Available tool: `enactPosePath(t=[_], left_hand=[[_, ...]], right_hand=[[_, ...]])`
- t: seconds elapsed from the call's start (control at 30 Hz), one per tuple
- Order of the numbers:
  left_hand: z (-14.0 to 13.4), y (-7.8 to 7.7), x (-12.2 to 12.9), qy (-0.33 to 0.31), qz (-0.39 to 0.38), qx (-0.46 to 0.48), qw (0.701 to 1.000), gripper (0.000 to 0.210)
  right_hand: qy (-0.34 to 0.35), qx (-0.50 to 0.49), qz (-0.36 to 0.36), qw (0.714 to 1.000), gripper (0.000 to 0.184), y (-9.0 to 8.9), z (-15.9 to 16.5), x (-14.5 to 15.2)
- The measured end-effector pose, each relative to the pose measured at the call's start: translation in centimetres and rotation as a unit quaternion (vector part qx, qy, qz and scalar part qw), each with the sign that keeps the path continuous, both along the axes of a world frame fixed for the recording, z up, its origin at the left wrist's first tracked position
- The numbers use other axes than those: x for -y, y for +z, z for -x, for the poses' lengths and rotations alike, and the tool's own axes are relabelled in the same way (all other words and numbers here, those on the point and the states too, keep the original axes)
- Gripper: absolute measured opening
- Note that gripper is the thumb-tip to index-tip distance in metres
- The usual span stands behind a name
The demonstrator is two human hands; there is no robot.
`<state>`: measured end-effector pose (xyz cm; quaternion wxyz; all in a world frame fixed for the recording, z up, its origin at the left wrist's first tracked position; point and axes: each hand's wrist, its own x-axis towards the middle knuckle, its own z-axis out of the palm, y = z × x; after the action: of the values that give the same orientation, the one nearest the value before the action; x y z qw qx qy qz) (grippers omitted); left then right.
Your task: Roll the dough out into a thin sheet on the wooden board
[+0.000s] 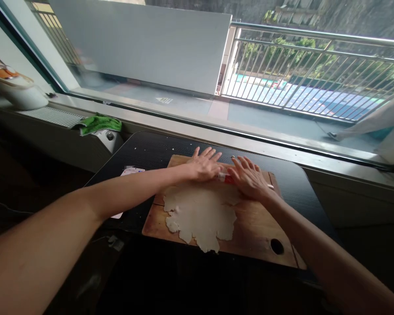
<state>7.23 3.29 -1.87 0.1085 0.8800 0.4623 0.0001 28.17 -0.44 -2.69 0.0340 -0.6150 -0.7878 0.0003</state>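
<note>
A thin, pale sheet of dough (200,214) with ragged edges lies on a wooden cutting board (252,232). Its near tip reaches the board's front edge. Toward the far side, a clear object with a red part (226,177), perhaps a bottle, shows between my hands; most of it is hidden. My left hand (205,165) lies flat near its left end, fingers stretched forward and apart. On the other side my right hand (249,177) rests over it, palm down and fingers spread. Neither hand is wrapped round anything.
The board sits on a black table (302,192) against a window ledge. A phone-like white item (131,171) lies partly under my left forearm. A green cloth (101,124) hangs over a white unit at left. Beyond the glass stand a white panel (151,48) and a metal railing (315,65).
</note>
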Motion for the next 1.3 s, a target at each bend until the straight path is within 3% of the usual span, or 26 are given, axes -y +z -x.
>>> enactPosePath(t=[0.07, 0.13, 0.2, 0.3, 0.37, 0.47, 0.57, 0.63, 0.7, 0.77, 0.83, 0.93, 1.0, 1.07, 1.17, 1.3], left_hand=[[0.9, -0.6, 2.3, -0.064, -0.008, 0.017, 0.998, 0.066], [1.2, -0.8, 3.1, -0.096, -0.031, 0.030, 0.994, 0.065], [0.8, -0.5, 1.6, -0.066, -0.051, 0.028, 0.996, 0.065], [-0.4, 0.5, -2.2, 0.051, -0.065, 0.015, 0.996, 0.063], [-0.7, 0.9, -3.0, 0.091, -0.060, 0.013, 0.994, 0.063], [0.3, 0.1, -0.1, 0.030, -0.029, 0.016, 0.999, 0.066], [1.5, -1.3, 3.1, -0.060, -0.056, 0.043, 0.996, 0.067], [1.4, -1.5, 2.8, -0.060, -0.072, 0.049, 0.994, 0.067], [0.7, -1.1, 0.5, -0.006, -0.073, 0.037, 0.997, 0.065], [-0.4, 0.0, -2.6, 0.097, -0.091, 0.029, 0.991, 0.060], [-1.1, 1.4, -4.7, 0.179, -0.117, 0.040, 0.976, 0.053], [-0.6, 3.0, -5.1, 0.220, -0.094, 0.083, 0.967, 0.042], [0.6, 3.4, -4.4, 0.231, -0.042, 0.095, 0.967, 0.039], [2.1, 3.5, -3.7, 0.243, 0.003, 0.086, 0.966, 0.036], [3.9, 3.3, -3.2, 0.267, 0.052, 0.068, 0.960, 0.033], [4.7, 3.4, -2.2, 0.274, 0.116, 0.054, 0.953, 0.030]], right_hand=[[0.079, 0.008, -0.016, 0.997, 0.058, -0.6, -0.6, 2.5], [0.107, 0.011, -0.030, 0.994, 0.057, -0.8, -0.8, 3.3], [0.066, 0.010, -0.030, 0.997, 0.057, -0.6, -0.5, 1.4], [-0.059, -0.009, -0.018, 0.998, 0.061, 0.3, 0.6, -3.0], [-0.096, -0.016, -0.013, 0.995, 0.062, 0.8, 1.0, -3.9], [-0.016, 0.000, -0.013, 1.000, 0.062, 0.0, 0.4, -0.4], [0.093, 0.001, -0.050, 0.994, 0.061, -1.3, -0.5, 3.6], [0.076, 0.002, -0.060, 0.995, 0.059, -1.5, -0.5, 3.3], [-0.005, 0.004, -0.040, 0.999, 0.058, -0.8, 0.1, 0.6], [-0.113, -0.005, -0.013, 0.993, 0.058, 0.4, 0.8, -2.7], [-0.168, -0.024, -0.008, 0.985, 0.056, 1.6, 1.2, -4.7], [-0.096, -0.052, 0.012, 0.994, 0.047, 2.2, 0.8, -3.6], [-0.010, -0.059, 0.022, 0.998, 0.038, 1.8, 0.4, -1.4], [0.033, -0.051, 0.011, 0.998, 0.030, 1.3, 0.0, 0.7], [0.022, -0.043, -0.007, 0.999, 0.028, 1.2, -0.6, 2.4], [-0.075, -0.091, -0.037, 0.992, 0.034, 1.8, -3.1, 3.2]])
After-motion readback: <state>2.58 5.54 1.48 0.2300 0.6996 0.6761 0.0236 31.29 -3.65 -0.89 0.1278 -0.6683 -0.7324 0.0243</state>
